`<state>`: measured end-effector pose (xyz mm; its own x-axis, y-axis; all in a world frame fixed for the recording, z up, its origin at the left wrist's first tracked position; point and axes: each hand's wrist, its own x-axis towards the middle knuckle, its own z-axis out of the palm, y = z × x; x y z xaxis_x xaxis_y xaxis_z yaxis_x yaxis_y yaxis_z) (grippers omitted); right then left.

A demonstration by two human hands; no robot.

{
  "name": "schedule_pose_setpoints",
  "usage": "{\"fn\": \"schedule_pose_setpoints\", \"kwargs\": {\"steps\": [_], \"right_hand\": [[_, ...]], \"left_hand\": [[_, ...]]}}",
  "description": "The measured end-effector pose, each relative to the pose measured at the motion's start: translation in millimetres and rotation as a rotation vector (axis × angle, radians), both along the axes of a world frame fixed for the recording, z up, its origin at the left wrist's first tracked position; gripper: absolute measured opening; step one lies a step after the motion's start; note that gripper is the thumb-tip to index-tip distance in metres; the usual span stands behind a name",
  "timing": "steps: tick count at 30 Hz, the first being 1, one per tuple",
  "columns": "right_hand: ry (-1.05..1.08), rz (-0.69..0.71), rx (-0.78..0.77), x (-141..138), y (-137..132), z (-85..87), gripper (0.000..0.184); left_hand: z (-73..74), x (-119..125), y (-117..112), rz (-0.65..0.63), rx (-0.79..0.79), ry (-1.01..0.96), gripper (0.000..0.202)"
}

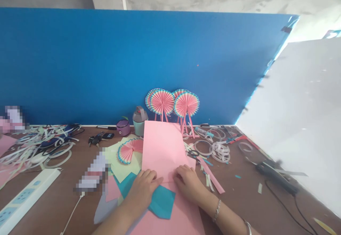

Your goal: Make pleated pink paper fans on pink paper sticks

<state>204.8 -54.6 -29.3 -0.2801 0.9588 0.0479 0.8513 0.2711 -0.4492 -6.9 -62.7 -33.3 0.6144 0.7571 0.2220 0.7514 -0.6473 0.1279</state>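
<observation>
Cluttered table (239, 199): left hand (144, 187), right hand (188, 183) pressed flat on pink sheet (162, 146); fans (174, 103) behind.

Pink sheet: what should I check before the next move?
1. Left hand pressing the pink sheet: ok.
2. Right hand pressing it too: ok.
3. Sheet edges lined up under the hands: cannot tell.
4. Scissors clear of the sheet: not ok, they lie close beside its right edge.
5. Teal paper out from under the left hand: not ok.
6. Half-open fan clear of the sheet: not ok, it is at the left edge.
</observation>
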Motion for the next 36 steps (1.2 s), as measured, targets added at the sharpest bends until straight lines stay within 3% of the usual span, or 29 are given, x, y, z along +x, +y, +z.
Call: {"fn": "schedule_pose_setpoints", "kwargs": {"steps": [7,13,21,27,36], "right_hand": [[-0.003,-0.016,-0.011,1.5,0.1,-0.4,0.016],[0.035,-0.047,-0.048,2.7,1.6,0.7,0.022],[0.056,-0.053,-0.072,8.0,2.0,7.5,0.023],[-0.081,-0.050,-0.061,6.9,-1.3,12.9,0.025],[-0.368,-0.036,0.059,4.1,-5.1,-2.5,0.021]], "left_hand": [[-7.9,5.6,-1.9,-0.026,0.068,0.077,0.026],[-17.6,5.9,-0.1,-0.049,0.039,0.116,0.034],[-13.1,7.0,-6.3,-0.041,0.036,0.189,0.047],[-10.6,8.2,-5.7,-0.056,0.093,0.152,0.039],[-12.2,9.8,-4.2,-0.037,0.073,0.200,0.038]]}}
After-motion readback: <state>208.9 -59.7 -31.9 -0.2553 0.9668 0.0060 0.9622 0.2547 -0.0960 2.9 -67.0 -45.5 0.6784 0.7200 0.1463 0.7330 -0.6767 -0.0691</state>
